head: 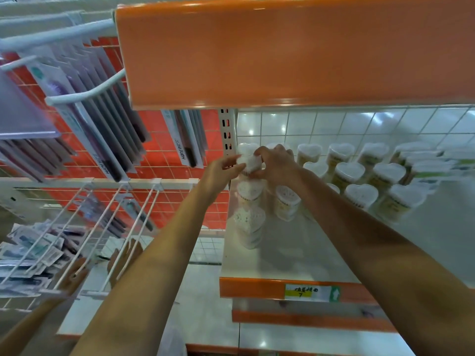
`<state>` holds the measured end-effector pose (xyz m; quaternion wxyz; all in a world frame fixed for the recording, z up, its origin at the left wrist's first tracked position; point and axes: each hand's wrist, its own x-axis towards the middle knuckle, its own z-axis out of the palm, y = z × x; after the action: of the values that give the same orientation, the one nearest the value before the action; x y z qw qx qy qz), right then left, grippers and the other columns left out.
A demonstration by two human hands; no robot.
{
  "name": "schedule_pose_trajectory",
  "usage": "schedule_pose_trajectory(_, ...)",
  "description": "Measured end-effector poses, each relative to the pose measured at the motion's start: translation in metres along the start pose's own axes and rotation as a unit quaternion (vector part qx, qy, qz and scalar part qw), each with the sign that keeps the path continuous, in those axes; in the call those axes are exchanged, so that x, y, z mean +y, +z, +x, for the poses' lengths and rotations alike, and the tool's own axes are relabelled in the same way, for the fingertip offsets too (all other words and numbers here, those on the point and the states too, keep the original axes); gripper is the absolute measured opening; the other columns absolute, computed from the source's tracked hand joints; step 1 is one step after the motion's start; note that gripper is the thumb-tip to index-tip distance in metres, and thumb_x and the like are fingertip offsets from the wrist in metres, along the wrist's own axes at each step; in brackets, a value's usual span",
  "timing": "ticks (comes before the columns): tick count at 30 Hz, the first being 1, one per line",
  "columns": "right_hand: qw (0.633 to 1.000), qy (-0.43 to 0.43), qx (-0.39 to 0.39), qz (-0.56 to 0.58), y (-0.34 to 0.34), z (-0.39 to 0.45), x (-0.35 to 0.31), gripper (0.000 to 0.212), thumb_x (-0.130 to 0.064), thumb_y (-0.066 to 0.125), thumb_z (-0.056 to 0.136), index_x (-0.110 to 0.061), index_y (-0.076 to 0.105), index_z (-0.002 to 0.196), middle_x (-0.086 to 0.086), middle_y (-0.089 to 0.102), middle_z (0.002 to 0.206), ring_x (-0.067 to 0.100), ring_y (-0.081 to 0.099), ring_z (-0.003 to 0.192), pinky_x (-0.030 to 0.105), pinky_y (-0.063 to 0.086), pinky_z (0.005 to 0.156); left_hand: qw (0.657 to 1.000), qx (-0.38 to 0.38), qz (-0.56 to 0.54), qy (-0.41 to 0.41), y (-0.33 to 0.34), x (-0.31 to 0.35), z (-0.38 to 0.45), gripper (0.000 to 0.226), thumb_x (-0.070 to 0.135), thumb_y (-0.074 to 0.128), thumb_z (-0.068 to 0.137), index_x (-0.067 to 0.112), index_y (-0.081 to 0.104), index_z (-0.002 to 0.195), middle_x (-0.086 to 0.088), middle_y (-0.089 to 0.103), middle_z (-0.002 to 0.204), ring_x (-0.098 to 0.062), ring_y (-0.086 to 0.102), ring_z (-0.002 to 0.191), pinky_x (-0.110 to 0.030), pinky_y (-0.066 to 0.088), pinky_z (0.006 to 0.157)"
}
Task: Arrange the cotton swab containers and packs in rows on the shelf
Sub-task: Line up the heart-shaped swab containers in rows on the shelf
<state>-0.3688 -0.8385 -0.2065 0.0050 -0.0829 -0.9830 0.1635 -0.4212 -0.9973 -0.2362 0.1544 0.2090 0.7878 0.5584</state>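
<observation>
Shelf (288, 263): white, orange front edge, front half bare, tubs gathered toward the back wall.
Done so far: on the right, heart-lidded tubs (350, 173) stand in fairly neat rows running back to the tiles, so that side looks largely sorted.
Left column: two tubs (249, 227) line up front to back at the left edge, with a lone tub (286, 202) just beside them.
Still to do: by my read, the left side needs filling out, and the flat packs (431, 163) at far right are too blurred to judge.
Tub in play (248, 164): up at the back left corner, just behind the left column, between both hands.
Left hand (222, 168): fingers curled onto the tub's left side, pinching it.
Right hand (276, 163): arched over the top, fingers and thumb wrapped round the tub's right side.
Grip verdict: both hands close on the same tub; whether it rests on the shelf or hangs just above, I cannot tell.
</observation>
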Motion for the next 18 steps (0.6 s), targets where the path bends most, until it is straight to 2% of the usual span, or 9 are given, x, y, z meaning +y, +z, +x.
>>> schedule_pose_trajectory(3,0.999,-0.015,-0.006,-0.033,-0.0044,0.0009,-0.0010,0.053,-0.045,0.063,0.084,-0.021,0.049,0.129,0.008,0.054,0.123,0.026,0.035,0.119,0.038,0.027,0.097,1.000,-0.005,-0.005,-0.004,0.0025,-0.0021,-0.0002,0.039,0.024,0.059,0.093,0.014,0.055,0.130,0.001,0.064,0.116,-0.017,0.060,0.109,-0.030,0.050,0.092)
schedule_pose_trajectory(6,0.998,-0.024,-0.021,-0.054,-0.0065,0.0021,-0.0019,0.046,-0.045,0.061,0.085,-0.022,0.054,0.125,0.005,0.056,0.119,0.026,0.035,0.117,0.040,0.027,0.098,1.000,0.001,-0.009,-0.011,0.0011,-0.0055,0.0013,0.036,0.020,0.059,0.092,0.014,0.057,0.128,-0.001,0.064,0.118,-0.018,0.059,0.111,-0.035,0.049,0.096)
schedule_pose_trajectory(9,0.998,-0.028,-0.024,-0.049,-0.0061,0.0035,-0.0030,0.048,-0.046,0.061,0.085,-0.022,0.054,0.126,0.005,0.058,0.119,0.025,0.035,0.118,0.040,0.026,0.098,1.000,0.002,-0.016,-0.027,-0.0001,-0.0070,0.0025,0.036,0.020,0.059,0.092,0.014,0.057,0.128,-0.002,0.064,0.119,-0.018,0.059,0.111,-0.037,0.048,0.098)
schedule_pose_trajectory(15,0.999,-0.025,-0.018,-0.041,-0.0068,0.0022,-0.0033,0.051,-0.042,0.060,0.087,-0.022,0.048,0.132,0.004,0.059,0.124,0.024,0.034,0.121,0.039,0.025,0.098,0.999,-0.001,-0.014,-0.030,0.0044,-0.0035,0.0012,0.038,0.021,0.057,0.094,0.010,0.054,0.130,-0.001,0.062,0.117,-0.016,0.059,0.105,-0.021,0.049,0.082)
schedule_pose_trajectory(18,0.999,-0.019,-0.021,-0.039,-0.0071,0.0003,-0.0019,0.051,-0.042,0.059,0.088,-0.022,0.047,0.133,0.004,0.058,0.125,0.025,0.034,0.122,0.039,0.025,0.099,0.999,-0.003,-0.009,-0.031,0.0042,-0.0022,0.0018,0.040,0.022,0.057,0.094,0.010,0.053,0.131,-0.003,0.061,0.120,-0.017,0.059,0.106,-0.022,0.049,0.085)
